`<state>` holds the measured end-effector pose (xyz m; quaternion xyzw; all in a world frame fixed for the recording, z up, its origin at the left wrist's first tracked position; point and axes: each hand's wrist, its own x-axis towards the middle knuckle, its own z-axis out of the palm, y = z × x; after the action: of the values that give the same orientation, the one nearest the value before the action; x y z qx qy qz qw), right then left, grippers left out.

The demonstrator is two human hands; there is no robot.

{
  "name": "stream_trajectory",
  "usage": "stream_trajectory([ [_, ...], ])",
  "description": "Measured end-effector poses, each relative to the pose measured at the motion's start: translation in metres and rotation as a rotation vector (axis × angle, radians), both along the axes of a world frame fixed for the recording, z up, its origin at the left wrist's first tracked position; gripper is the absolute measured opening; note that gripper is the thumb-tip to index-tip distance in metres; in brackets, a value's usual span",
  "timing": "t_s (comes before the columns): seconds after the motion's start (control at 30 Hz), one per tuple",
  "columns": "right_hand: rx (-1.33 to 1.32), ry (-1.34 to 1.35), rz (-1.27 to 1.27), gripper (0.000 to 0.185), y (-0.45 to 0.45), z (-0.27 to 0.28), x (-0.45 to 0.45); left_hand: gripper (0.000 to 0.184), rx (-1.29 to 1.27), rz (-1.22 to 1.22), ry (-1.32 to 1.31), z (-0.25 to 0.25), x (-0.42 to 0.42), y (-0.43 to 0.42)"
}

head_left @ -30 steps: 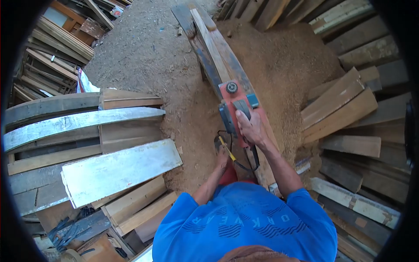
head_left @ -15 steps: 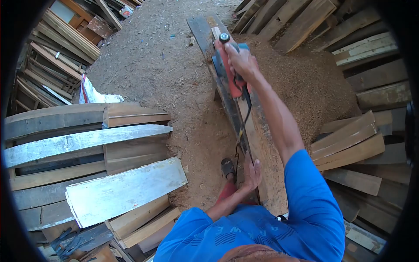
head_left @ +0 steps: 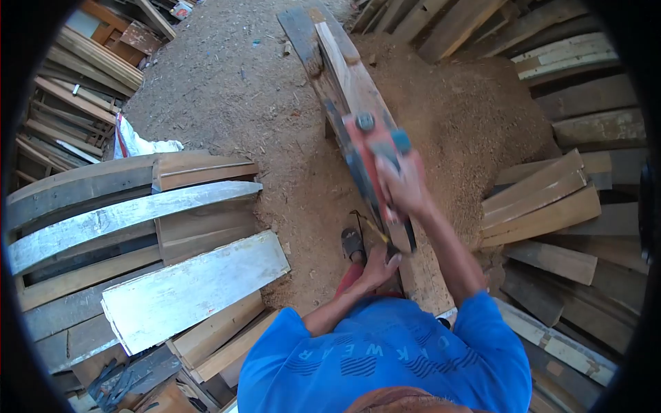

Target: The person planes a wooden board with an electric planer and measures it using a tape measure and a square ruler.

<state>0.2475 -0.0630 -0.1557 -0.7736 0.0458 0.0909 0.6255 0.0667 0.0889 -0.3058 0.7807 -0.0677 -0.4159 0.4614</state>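
Note:
A red and dark electric hand planer [head_left: 363, 146] rests along a narrow wooden board [head_left: 335, 51] on a long workbench [head_left: 297, 36]. My right hand [head_left: 403, 183] is wrapped round the planer's handle, somewhat blurred. Behind the tool, close to my body, my left hand [head_left: 378, 268] is closed on the black and yellow power cord [head_left: 375, 229]. Part of the cord is hidden by the fingers. The bench runs away from me, and the front of the board lies bare ahead of the planer.
A pale painted panel [head_left: 196, 289] lies on stacked boards to the left. More planks [head_left: 544, 206] are piled at the right. Sawdust [head_left: 496, 113] covers the ground beside the bench. My sandalled foot [head_left: 352, 242] stands left of the bench.
My right hand has drawn the planer back along the board toward me, exposing more of its far end. My left hand has shifted slightly left with the cord.

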Motion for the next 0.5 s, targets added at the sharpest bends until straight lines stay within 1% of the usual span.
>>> stream_trajectory([
  [0.03,-0.043,0.014,-0.008,0.035,-0.001,-0.005,-0.048,0.051,-0.265,0.109,-0.092,-0.015,-0.03,0.012],
  [0.07,-0.019,0.036,-0.007,0.03,-0.005,0.002,-0.092,0.049,-0.117,-0.112,0.072,0.01,-0.025,0.024],
  [0.1,-0.024,0.107,-0.05,0.029,-0.008,0.003,-0.135,0.047,0.034,-0.33,0.23,0.037,-0.017,0.038],
  [0.13,-0.027,0.178,-0.089,0.034,-0.008,0.004,-0.163,0.047,0.018,-0.33,0.269,0.023,-0.028,0.05],
  [0.17,-0.036,0.135,-0.114,0.032,-0.007,0.002,-0.168,0.047,0.003,-0.326,0.301,-0.004,-0.044,0.063],
  [0.2,-0.044,0.096,-0.141,0.031,-0.004,0.002,-0.173,0.047,-0.012,-0.324,0.335,-0.008,-0.049,0.071],
  [0.23,-0.055,0.054,-0.171,0.031,-0.001,0.003,-0.176,0.047,0.031,-0.282,0.289,-0.013,-0.05,0.077],
  [0.3,-0.064,0.101,-0.148,0.032,0.0,0.0,-0.144,0.049,0.114,-0.194,0.187,-0.021,-0.045,0.084],
  [0.33,-0.07,0.112,-0.137,0.033,0.0,-0.001,-0.122,0.049,0.127,-0.106,0.201,-0.035,-0.045,0.087],
  [0.37,-0.077,0.098,-0.129,0.033,0.003,0.0,-0.092,0.05,0.14,-0.017,0.211,-0.061,-0.046,0.091],
  [0.4,-0.036,0.064,-0.134,0.033,0.008,-0.003,-0.061,0.05,0.152,0.074,0.217,-0.078,-0.044,0.095],
  [0.43,0.003,0.027,-0.136,0.033,0.012,-0.007,-0.029,0.05,0.115,0.14,0.181,-0.082,-0.04,0.096],
  [0.5,0.029,0.042,-0.127,0.036,0.018,-0.004,0.033,0.05,0.037,0.272,0.106,-0.086,-0.033,0.096],
])
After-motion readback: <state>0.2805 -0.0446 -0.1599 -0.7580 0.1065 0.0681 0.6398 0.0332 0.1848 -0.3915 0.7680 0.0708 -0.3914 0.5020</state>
